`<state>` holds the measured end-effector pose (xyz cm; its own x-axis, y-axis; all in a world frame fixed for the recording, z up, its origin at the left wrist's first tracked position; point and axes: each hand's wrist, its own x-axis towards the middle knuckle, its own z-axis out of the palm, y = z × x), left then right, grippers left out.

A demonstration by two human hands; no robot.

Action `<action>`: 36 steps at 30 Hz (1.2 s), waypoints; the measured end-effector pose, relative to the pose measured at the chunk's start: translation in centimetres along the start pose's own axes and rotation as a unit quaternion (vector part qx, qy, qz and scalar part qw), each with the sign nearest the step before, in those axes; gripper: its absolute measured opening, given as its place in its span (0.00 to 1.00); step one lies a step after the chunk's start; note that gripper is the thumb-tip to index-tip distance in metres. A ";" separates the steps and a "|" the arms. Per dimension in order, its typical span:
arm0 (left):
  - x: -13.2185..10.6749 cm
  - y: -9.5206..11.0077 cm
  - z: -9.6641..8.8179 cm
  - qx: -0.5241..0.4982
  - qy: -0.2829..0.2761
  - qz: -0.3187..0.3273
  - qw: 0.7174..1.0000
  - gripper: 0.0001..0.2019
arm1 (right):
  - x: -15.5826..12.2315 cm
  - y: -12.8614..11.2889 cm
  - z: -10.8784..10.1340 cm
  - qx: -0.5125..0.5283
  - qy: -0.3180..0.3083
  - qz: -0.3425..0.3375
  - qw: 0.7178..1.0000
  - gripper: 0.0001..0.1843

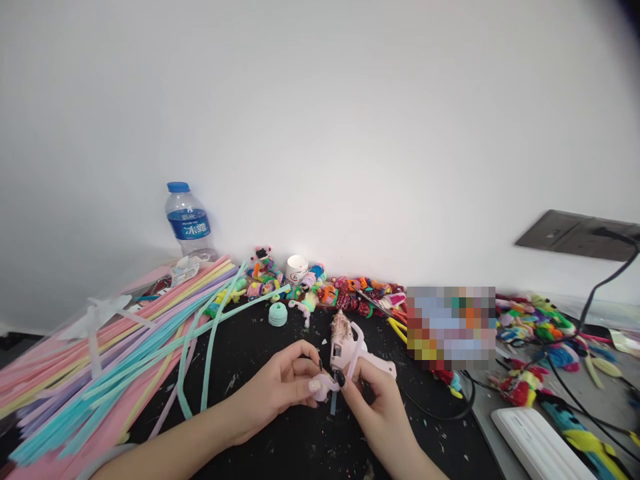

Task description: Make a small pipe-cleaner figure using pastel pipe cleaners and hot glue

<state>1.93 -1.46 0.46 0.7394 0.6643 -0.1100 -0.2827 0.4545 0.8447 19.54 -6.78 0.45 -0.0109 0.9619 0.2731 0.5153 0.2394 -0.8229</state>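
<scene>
pink pipe cleaner [321, 389] sits low in the middle of the black mat [250, 353], pinched between both hands just in front of a pink glue gun [373, 363]. left hand [277, 390] closes thumb and fingers on its curled end, while right hand [377, 400] grips the other side with its fingertips, the two hands almost touching. a fan of long pastel stems [100, 373] lies well to the left, with a water bottle [189, 223] standing behind it by the wall. small finished fuzzy figures [320, 287] line the back edge beside a white cup [297, 268], and a teal spool [278, 314] is near them.
</scene>
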 end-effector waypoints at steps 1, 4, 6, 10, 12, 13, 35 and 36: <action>0.0 0.0 0.0 0.011 -0.002 0.001 1.000 0.09 | 0.0 0.0 0.0 0.002 -0.005 0.001 1.000 0.12; 0.0 0.0 -0.1 0.037 -0.003 0.006 0.999 0.09 | -0.1 -0.1 0.1 0.005 -0.005 0.004 1.000 0.13; 0.0 0.0 -0.1 0.043 0.001 0.006 0.999 0.09 | -0.1 -0.2 0.1 0.005 0.003 -0.001 1.000 0.13; 0.0 -0.1 -0.1 0.045 0.005 0.008 0.999 0.11 | -0.2 -0.5 0.1 -0.006 0.025 -0.034 0.999 0.13; 0.0 -0.1 -0.1 0.048 0.002 0.012 0.999 0.11 | -0.3 -0.5 0.1 -0.016 0.030 -0.052 0.998 0.12; 0.0 -0.2 -0.1 0.050 0.000 0.013 0.999 0.10 | -0.4 -0.5 0.0 -0.021 0.030 -0.059 0.998 0.12; 0.1 -0.2 -0.2 0.073 0.006 0.017 0.997 0.10 | -0.8 -1.2 -0.3 -0.056 0.012 -0.126 0.990 0.12; 0.1 -0.2 -0.2 0.071 0.006 0.018 0.997 0.10 | -0.8 -1.1 -0.3 -0.053 0.017 -0.127 0.990 0.13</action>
<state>1.92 -1.35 0.13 0.7227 0.6861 -0.0834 -0.2196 0.3424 0.9135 19.18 -7.84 1.30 -0.1241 0.8676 0.4816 0.5873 0.4554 -0.6691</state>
